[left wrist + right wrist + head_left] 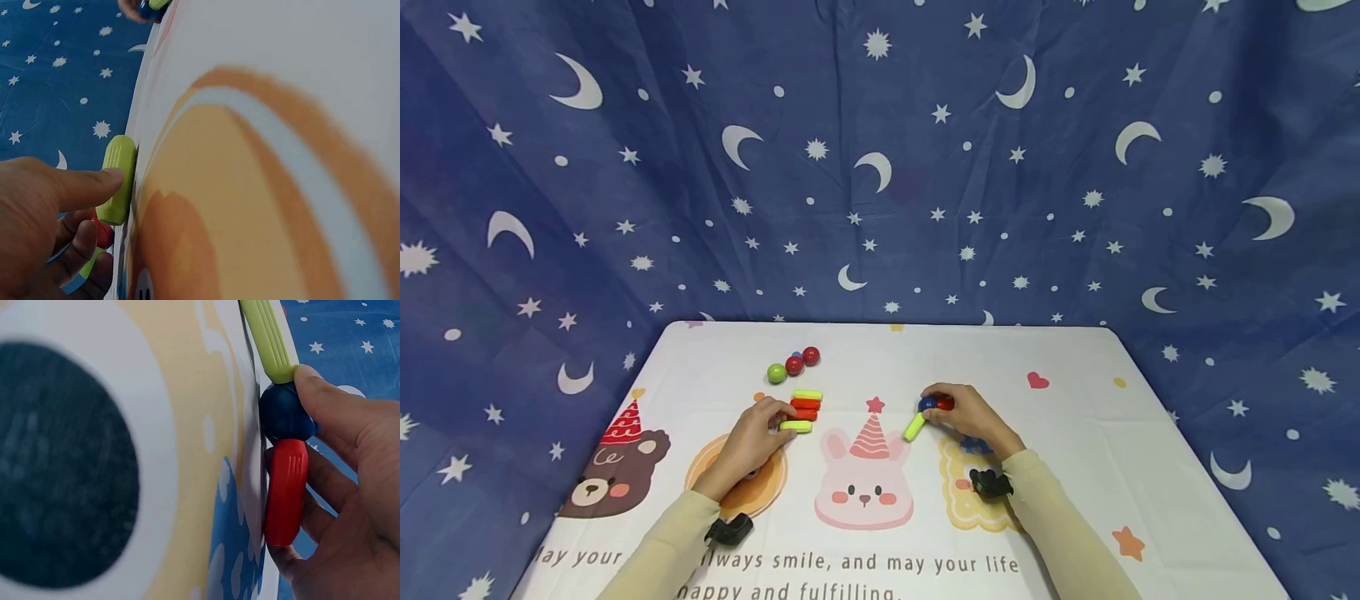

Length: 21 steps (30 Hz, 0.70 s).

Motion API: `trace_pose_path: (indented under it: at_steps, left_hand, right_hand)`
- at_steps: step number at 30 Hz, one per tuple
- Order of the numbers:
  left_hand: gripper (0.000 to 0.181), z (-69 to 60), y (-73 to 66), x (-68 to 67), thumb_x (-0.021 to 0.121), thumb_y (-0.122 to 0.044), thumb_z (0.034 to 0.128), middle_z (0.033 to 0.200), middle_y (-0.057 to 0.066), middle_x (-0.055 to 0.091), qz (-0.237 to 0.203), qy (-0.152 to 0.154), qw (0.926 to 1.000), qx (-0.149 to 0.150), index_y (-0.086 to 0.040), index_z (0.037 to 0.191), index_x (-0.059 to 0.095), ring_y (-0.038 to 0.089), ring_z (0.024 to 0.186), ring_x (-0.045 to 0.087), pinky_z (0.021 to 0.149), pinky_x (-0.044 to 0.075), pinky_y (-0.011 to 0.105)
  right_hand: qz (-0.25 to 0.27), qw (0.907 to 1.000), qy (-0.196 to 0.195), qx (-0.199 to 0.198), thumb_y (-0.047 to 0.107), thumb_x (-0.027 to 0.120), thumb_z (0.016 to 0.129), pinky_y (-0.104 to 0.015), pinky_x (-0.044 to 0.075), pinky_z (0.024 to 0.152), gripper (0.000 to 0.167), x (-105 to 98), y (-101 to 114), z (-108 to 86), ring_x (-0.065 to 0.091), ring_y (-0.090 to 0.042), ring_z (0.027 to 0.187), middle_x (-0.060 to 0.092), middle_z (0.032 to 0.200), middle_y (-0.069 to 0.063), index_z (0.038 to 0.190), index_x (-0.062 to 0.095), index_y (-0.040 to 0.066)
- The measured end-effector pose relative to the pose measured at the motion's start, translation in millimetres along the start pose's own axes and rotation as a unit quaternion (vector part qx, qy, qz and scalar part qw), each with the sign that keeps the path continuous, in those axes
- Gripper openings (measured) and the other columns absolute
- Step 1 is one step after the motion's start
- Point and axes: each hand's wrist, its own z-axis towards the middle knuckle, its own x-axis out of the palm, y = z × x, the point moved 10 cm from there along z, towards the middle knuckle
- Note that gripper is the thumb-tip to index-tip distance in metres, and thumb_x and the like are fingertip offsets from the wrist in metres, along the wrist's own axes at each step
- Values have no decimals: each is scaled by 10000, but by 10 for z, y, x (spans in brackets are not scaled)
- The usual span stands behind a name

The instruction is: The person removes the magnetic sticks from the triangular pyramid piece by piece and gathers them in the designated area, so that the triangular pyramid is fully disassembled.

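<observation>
rod in lime [914, 427] slants lengthwise from blue ball [927, 404] toward near left.

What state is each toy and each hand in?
Right hand: holding near blue ball
Near blue ball: touching yellow stick, red stick
Left hand: thumb touching front yellow stick
Four left sticks: side by side
Green ball: on table
Red balls: on table
Far blue ball: partly hidden

Soft, even light fills the head view; the white table [970, 354] is bright, the blue curtain [910, 177] darker, with gentle shading along its folds. Both wrist views are dimmer: the orange print [325, 144] and dark oval [62, 462] blur, while the red stick [287, 494] looks sharper.
</observation>
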Motion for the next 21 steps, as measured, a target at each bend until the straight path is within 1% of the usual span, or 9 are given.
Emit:
trace_pose_path:
  at_steps: [5, 9, 13, 16, 18, 21]
  left_hand:
    - [279, 3, -7, -20, 793, -106, 813, 924, 1, 587, 35, -11, 10000, 16, -132, 1067, 679, 155, 822, 507, 738, 424, 283]
    - [278, -2, -44, -29, 781, -119, 827, 942, 12, 595, 35, -39, 10000, 37, -133, 1083, 673, 171, 833, 517, 736, 424, 295]
    - [254, -23, -111, -85, 767, -143, 842, 966, 30, 625, 71, -246, 9996, 133, -120, 1080, 681, 191, 858, 561, 752, 459, 328]
    - [238, -36, -207, -134, 761, -149, 851, 979, 41, 649, 29, -452, 9984, 334, -105, 1074, 691, 207, 878, 597, 770, 490, 351]
    - [236, -29, -297, -149, 758, -139, 855, 993, 38, 658, -87, -534, 9973, 486, -105, 1078, 689, 206, 890, 610, 782, 504, 367]
    - [243, 10, -459, -138, 749, -141, 865, 1031, 32, 670, -293, -509, 9960, 671, -98, 1096, 687, 204, 933, 636, 830, 527, 402]
  right_hand:
    - [-58, 9996, 112, 258, 288, 777, 845, -462, 484, 1004, 349, 9, -24, -5, 571, -189, 1009, 673, 1189, -20, 1181, 685, 255]
    - [-71, 9994, 92, 333, 274, 782, 842, -458, 489, 994, 353, 7, -46, -17, 574, -196, 1006, 673, 1188, -26, 1181, 683, 256]
    - [-28, 9995, 107, 305, 256, 788, 835, -464, 476, 1022, 371, 25, -50, -33, 587, -204, 1067, 667, 1223, -29, 1189, 677, 260]
    - [-24, 9997, 131, 212, 247, 791, 832, -470, 473, 1031, 378, 40, -35, -43, 597, -205, 1097, 668, 1232, -30, 1191, 673, 252]
    - [-40, 9999, 93, 124, 247, 791, 832, -463, 485, 1014, 373, 38, -18, -42, 607, -195, 1078, 677, 1207, -26, 1186, 673, 244]
    - [-63, 10000, -4, 52, 257, 791, 832, -435, 508, 977, 366, 13, -7, -39, 615, -169, 1024, 691, 1152, -11, 1178, 670, 241]
